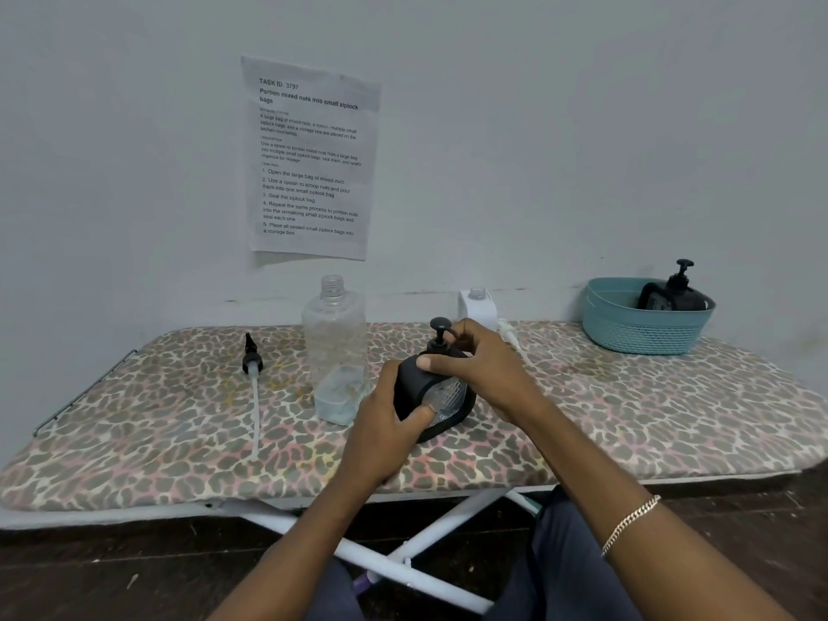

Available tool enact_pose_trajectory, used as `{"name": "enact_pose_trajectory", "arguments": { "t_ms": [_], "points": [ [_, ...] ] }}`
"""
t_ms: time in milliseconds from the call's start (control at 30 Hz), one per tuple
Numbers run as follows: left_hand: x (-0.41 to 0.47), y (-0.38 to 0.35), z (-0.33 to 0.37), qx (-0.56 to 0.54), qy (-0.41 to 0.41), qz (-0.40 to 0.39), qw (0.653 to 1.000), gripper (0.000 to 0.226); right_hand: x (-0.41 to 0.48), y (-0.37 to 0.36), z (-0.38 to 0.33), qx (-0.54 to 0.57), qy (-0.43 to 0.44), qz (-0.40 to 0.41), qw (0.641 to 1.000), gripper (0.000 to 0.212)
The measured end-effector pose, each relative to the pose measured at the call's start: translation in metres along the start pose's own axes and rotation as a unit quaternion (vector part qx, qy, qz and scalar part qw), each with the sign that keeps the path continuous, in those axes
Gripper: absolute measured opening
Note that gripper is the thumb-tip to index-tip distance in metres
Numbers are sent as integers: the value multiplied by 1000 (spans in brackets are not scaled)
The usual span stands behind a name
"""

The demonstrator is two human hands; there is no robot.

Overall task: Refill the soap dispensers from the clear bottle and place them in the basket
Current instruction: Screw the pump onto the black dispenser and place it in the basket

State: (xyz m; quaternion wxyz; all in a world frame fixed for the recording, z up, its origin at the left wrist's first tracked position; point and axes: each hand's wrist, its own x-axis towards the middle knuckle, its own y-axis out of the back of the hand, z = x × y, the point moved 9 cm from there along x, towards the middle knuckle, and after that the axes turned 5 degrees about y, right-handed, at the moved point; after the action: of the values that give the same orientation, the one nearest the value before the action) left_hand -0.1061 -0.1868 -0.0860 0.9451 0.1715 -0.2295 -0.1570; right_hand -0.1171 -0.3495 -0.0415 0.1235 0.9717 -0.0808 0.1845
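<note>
Black soap dispenser with a clear ribbed front (410, 383) is on the leopard-print table (627, 419), just beside the tall clear plastic bottle (334, 342). Left grip (385, 423) wraps its body, right grip (484, 365) curls round the pump neck. Teal plastic basket (627, 333) sits far right.

An ironing board (627, 419) with a leopard-print cover carries everything, its white legs (430, 535) crossing underneath. At the left lies a black pump head (252, 365), its long pale tube pointing toward the near edge. Just right of it stands a clear bottle (336, 351), uncapped, with a little liquid at the bottom. Near the middle a black dispenser (412, 383) sits tilted on the cover, gripped by the left hand (390, 428) and the right hand (488, 369). Behind it, at the far edge, stands a white dispenser (477, 307) with a white pump (511, 336) lying beside it. A teal basket (645, 329) sits at the far right
</note>
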Motion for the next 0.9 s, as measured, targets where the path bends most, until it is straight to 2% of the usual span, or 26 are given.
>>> {"name": "enact_pose_trajectory", "arguments": {
  "t_ms": [67,200,300,433,500,567,633,767,900],
  "points": [
    [0,-1,0,1,2,-1,1000,38,0,-1,-3,18,-6,-19,1000,41],
    [0,-1,0,2,0,-3,1000,37,-1,-1,-9,129,-25,-76,988,34],
    [0,-1,0,-5,-1,-4,1000,37,-1,-2,-10,89,-16,-79,993,28],
    [-1,-1,1,-5,-2,-5,1000,38,0,2,-1,61,-28,2,998,25],
    [-1,0,1,-3,0,-3,1000,39,-2,0,0,50,-25,14,998,29],
    [-1,0,1,-2,-1,-3,1000,39,-3,0,-5,32,-4,8,999,30],
    [-1,0,2,-1,-4,-4,1000,39,-4,0,-13,65,15,-17,998,32],
    [0,1,3,1,-3,1,1000,37,-3,-6,-19,111,2,-95,989,30],
    [-2,1,4,6,-9,4,1000,36,-1,-7,-16,120,-15,-83,989,31]
  ]
}}
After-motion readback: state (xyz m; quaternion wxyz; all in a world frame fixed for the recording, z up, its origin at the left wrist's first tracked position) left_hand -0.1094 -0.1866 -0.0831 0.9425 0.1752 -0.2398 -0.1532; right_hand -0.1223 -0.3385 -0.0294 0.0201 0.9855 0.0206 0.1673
